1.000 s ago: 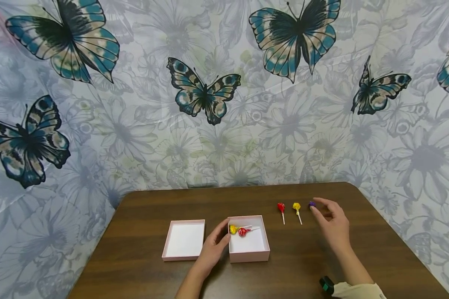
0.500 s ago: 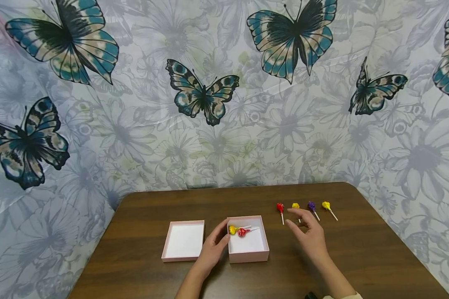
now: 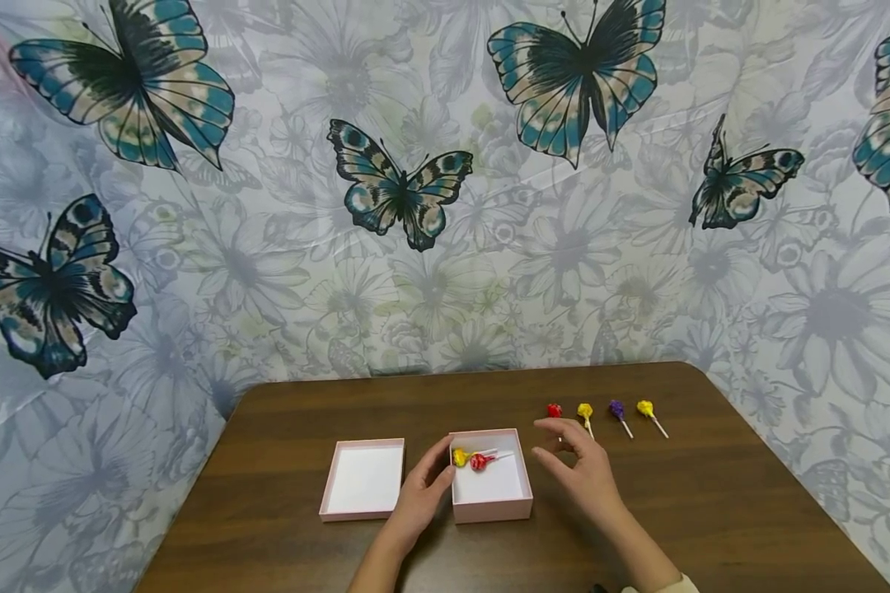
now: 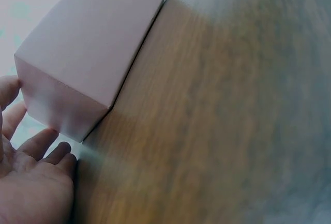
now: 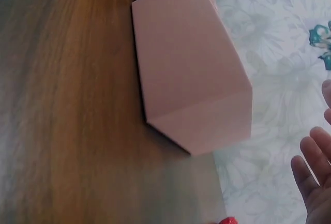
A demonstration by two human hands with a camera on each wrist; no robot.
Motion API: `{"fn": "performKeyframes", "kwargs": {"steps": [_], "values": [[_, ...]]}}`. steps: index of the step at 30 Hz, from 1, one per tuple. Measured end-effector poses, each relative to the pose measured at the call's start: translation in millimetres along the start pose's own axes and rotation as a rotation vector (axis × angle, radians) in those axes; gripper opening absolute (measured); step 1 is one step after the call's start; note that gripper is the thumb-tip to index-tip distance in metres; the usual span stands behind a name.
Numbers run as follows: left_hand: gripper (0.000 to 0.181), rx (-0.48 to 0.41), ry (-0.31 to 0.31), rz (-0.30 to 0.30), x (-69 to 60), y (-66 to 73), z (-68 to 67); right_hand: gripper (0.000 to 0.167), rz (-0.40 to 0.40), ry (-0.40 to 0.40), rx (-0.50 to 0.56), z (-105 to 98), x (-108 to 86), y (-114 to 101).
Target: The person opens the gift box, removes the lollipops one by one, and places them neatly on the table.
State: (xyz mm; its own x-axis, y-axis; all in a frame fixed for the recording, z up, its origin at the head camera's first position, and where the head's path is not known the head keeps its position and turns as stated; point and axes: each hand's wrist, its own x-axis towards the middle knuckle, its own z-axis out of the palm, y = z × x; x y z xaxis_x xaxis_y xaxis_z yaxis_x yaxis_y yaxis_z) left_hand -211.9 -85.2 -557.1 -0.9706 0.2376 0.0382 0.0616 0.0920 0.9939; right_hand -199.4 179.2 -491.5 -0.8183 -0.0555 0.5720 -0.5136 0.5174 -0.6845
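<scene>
A pink box (image 3: 493,511) with a white inside stands uncovered on the table. In it lie a yellow lollipop (image 3: 461,457) and a red lollipop (image 3: 479,463). My left hand (image 3: 419,497) touches the box's left side with relaxed fingers, and its fingertips meet the pink wall (image 4: 62,105) in the left wrist view. To the right of the box, apart from it, my right hand (image 3: 584,476) hovers with spread fingers and holds nothing. Behind it is another red lollipop (image 3: 555,409), its stick mostly hidden. Rightward in the same row lie a yellow lollipop (image 3: 584,409), a purple lollipop (image 3: 617,408) and another yellow lollipop (image 3: 645,408).
A shallow pink-edged box lid (image 3: 363,482) lies to the left of the box, white inside up. The brown wooden table (image 3: 719,494) ends at a back edge before a butterfly-patterned cloth (image 3: 445,305).
My right hand has left the purple lollipop and moved left and nearer, toward the box. The purple lollipop and the far-right yellow one now show fully. My left hand stays put.
</scene>
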Motion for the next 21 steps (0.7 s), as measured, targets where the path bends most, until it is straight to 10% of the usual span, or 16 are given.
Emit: {"fn": "performKeyframes", "kwargs": {"steps": [21], "values": [[0.051, -0.003, -0.012, 0.001, -1.4, -1.1, -1.4, 0.036, -0.036, -0.291, 0.045, 42, 16.6, 5]]}}
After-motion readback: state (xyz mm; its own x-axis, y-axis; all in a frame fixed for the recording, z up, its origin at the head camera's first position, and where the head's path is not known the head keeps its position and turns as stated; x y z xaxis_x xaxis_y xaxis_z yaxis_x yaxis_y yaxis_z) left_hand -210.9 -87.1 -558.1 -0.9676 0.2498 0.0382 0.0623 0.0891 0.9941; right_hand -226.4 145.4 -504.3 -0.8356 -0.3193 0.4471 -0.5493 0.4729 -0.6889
